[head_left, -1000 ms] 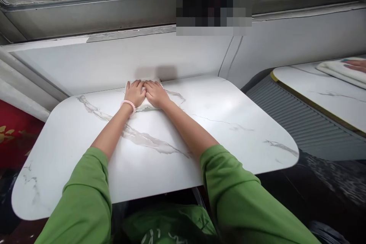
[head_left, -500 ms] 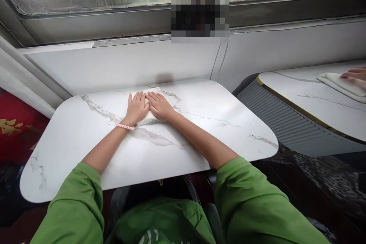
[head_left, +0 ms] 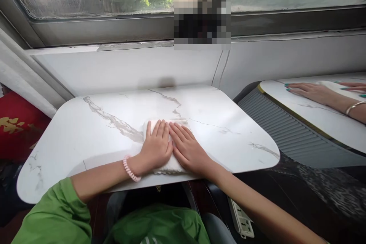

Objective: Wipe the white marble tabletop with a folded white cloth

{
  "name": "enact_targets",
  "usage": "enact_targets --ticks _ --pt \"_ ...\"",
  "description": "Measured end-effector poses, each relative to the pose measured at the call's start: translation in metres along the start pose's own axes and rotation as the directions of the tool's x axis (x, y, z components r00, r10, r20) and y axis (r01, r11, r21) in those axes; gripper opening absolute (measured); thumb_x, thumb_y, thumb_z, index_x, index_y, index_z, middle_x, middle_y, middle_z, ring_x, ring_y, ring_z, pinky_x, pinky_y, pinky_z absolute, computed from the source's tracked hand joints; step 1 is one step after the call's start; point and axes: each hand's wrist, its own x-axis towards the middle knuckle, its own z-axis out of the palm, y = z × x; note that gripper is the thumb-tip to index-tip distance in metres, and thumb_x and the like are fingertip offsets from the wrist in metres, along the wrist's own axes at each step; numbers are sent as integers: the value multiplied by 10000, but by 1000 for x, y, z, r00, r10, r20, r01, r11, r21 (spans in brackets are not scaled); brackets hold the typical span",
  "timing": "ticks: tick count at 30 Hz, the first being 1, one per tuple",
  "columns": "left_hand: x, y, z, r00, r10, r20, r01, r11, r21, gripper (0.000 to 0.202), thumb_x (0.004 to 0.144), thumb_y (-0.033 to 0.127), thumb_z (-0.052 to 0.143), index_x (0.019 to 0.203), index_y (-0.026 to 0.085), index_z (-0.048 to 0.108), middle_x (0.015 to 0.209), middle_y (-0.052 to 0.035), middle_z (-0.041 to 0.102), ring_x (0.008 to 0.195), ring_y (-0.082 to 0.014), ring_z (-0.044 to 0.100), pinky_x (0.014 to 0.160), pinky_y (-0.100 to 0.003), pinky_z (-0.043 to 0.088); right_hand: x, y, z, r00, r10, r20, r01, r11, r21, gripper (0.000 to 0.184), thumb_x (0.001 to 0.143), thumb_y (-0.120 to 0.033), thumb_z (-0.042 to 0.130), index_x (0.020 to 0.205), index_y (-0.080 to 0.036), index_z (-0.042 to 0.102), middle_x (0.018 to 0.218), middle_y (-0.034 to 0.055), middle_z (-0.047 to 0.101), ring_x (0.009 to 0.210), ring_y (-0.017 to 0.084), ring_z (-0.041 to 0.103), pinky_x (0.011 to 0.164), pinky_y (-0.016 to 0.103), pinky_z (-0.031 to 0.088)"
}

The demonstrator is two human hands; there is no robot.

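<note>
A folded white cloth (head_left: 168, 166) lies flat near the front edge of a white, grey-veined table (head_left: 71, 137). My left hand (head_left: 156, 143) rests palm down on the cloth's left part, fingers stretched out and pointing away from me. Beside it my right hand (head_left: 188, 148) presses flat on the right part, its fingers extended too. The two hands touch around the thumbs and cover much of the cloth. A pink coiled band (head_left: 131, 169) circles my left wrist.
On the right, another person's hands (head_left: 314, 93) lie on a white cloth on a second marbled table (head_left: 320, 118). A white wall and window frame (head_left: 108, 30) stand behind my table. A power strip (head_left: 241, 219) is below at right.
Both my hands and the cloth have come from the table's back edge toward me and slightly right. The other person's hands have moved left, further into view.
</note>
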Motion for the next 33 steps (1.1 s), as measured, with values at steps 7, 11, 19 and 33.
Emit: enact_targets --ticks 7,11,19,33 --pt "0 16 0 998 53 -13 -54 998 -26 550 936 299 292 1415 32 334 1483 -174 306 1393 -276 225 1146 -525 99 -20 3 -6 999 40 -20 -39 999 36 662 899 -263 307 1508 -169 64 1530 105 235 1414 257 179 1119 517 280" --pt "16 10 1 999 42 10 -41 996 -79 550 924 293 301 1412 43 338 1484 -160 310 1389 -265 238 1147 -526 102 -9 13 -5 997 78 9 -78 995 63 622 890 -277 305 1485 -134 194 1515 124 265 1413 259 186 1121 522 265" --pt "95 -18 14 998 -64 7 64 988 -140 499 923 246 297 1389 89 378 1459 -112 378 1359 -221 297 1155 -474 106 60 69 8 950 312 -13 -305 936 179 503 830 -211 337 1304 -117 478 1414 114 455 1333 257 362 1101 465 278" --pt "212 -76 39 981 -164 -100 153 982 -106 439 902 213 302 1297 123 473 1359 -105 494 1263 -224 408 1135 -450 153 166 168 36 966 216 -144 -185 962 200 464 812 -158 342 1235 -143 531 1317 90 549 1207 237 466 1040 409 323"
